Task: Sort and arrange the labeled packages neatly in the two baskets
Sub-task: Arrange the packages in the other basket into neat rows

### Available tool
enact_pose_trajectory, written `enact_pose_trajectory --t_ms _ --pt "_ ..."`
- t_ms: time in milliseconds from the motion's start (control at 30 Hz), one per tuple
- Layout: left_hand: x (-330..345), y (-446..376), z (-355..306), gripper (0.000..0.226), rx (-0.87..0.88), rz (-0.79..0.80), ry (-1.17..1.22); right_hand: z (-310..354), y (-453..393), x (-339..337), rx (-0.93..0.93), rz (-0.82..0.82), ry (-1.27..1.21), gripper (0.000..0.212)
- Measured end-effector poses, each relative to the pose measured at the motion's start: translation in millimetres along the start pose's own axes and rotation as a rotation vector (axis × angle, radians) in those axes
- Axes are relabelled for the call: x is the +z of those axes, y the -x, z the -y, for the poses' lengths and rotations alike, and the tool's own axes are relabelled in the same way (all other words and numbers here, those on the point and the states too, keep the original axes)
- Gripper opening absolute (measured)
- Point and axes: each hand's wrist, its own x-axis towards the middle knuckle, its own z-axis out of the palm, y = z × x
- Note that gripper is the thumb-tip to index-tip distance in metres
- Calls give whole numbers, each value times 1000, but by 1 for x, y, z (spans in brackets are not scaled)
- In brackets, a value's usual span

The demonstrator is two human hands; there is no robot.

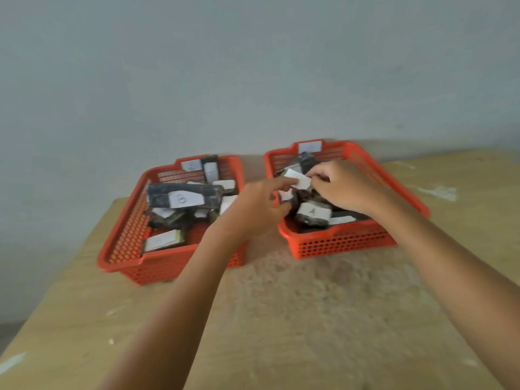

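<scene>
Two orange perforated baskets stand side by side on the table. The left basket (123, 237) holds several dark packages with white labels; a long one marked B (185, 199) lies across the top. The right basket (351, 243) holds more dark packages, one marked A (312, 213) near its front. My right hand (346, 187) is inside the right basket, fingers pinched on a white-labeled package (299, 180). My left hand (259, 205) reaches over the gap between the baskets, its fingertips touching the same package. The image is blurred.
Each basket has a white tag on its far rim, on the left one (191, 165) and the right one (309, 146). The wooden table (309, 319) meets a pale wall behind the baskets. The table's left edge runs close beside the left basket.
</scene>
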Motion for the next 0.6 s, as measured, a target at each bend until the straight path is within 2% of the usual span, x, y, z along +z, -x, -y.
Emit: enact_pose_trajectory --t_ms 133,200,300,400,500,567,600 --pt "41 -16 -38 55 -19 245 -262 -39 24 -17 122 -61 84 28" --pt "51 -18 -45 58 -68 299 -326 -53 30 -20 191 -98 91 29" --pt "41 -11 -43 48 -43 195 -275 -66 37 -20 230 -94 176 33" --pt "11 9 -22 33 -49 7 -189 -58 33 -14 146 -170 239 31" --pt "-27 38 12 22 -205 -183 -202 -29 22 0 -4 -222 103 29" --pt "-40 54 31 13 -330 -247 -176 -4 16 13 -58 -166 -37 29" --pt "-41 60 36 16 -392 -234 -149 8 14 21 -87 -119 -99 31"
